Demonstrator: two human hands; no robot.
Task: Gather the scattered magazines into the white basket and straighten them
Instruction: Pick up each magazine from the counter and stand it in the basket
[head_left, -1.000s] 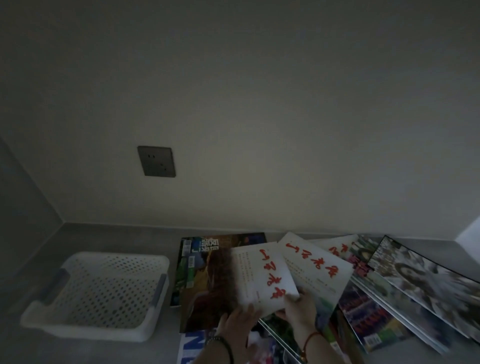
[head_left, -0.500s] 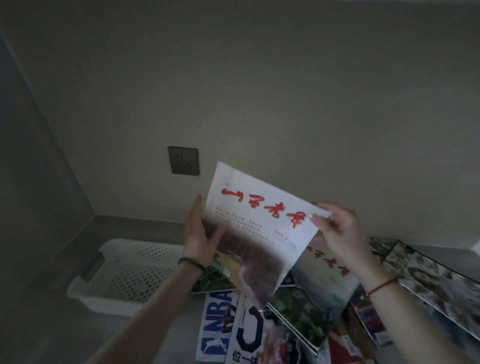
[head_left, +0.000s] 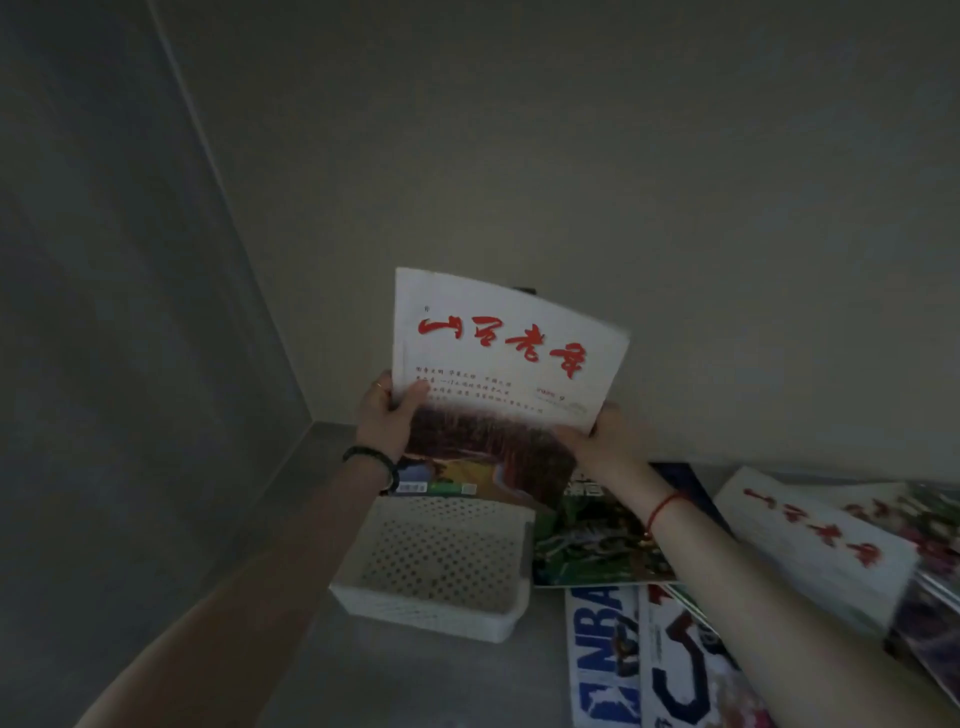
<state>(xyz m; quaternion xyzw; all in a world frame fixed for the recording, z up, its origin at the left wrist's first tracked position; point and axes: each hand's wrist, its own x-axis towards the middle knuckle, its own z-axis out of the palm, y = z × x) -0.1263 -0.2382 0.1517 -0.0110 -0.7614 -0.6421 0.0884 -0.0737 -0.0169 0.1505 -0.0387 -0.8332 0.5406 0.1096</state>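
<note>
I hold a white magazine with red brush lettering (head_left: 498, 374) upright in the air, its lower edge just above the far rim of the white perforated basket (head_left: 441, 613). My left hand (head_left: 387, 415) grips its left edge, thumb on the cover. My right hand (head_left: 602, 439) grips its lower right corner. The basket holds nothing that I can see. More magazines lie scattered on the floor to the right: a green-covered one (head_left: 592, 545), an NBA one (head_left: 602, 660), a dark-lettered one (head_left: 685, 670) and another white one with red lettering (head_left: 815, 540).
The room is dim. A grey wall (head_left: 130, 312) meets the pale back wall (head_left: 675, 182) in a corner left of the basket. Grey floor (head_left: 389, 680) lies in front of the basket. A pile of glossy magazines (head_left: 930, 613) runs off the right edge.
Both hands lifted the white magazine off the scattered pile, turned it upright and carried it left over the basket. The camera view swung left and closer to the basket.
</note>
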